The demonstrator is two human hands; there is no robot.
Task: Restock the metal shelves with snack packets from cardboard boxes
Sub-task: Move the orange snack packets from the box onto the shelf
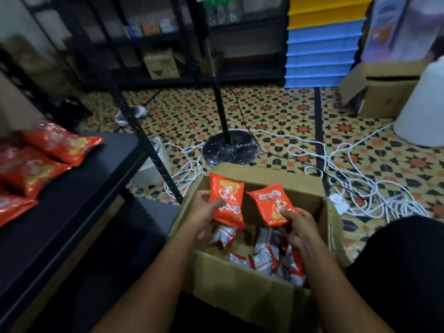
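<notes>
An open cardboard box (pixel 242 292) stands on the floor in front of me, with several white-and-orange snack packets (pixel 266 258) lying at its bottom. My left hand (pixel 204 212) grips an orange snack packet (pixel 227 200) held upright above the box. Just to the right, my right hand (pixel 300 228) pinches a second orange packet (pixel 271 203) by its lower edge. The dark metal shelf (pixel 79 188) is at my left, and several red-orange packets (pixel 60 143) lie on it near its far left end.
A black stand with a round base (pixel 230 147) rises just beyond the box. White cables (pixel 360 179) sprawl over the patterned tile floor. Another open cardboard box (pixel 382 90) and a white container (pixel 425 106) sit at right. Stacked blue and yellow bins (pixel 322 42) stand at the back.
</notes>
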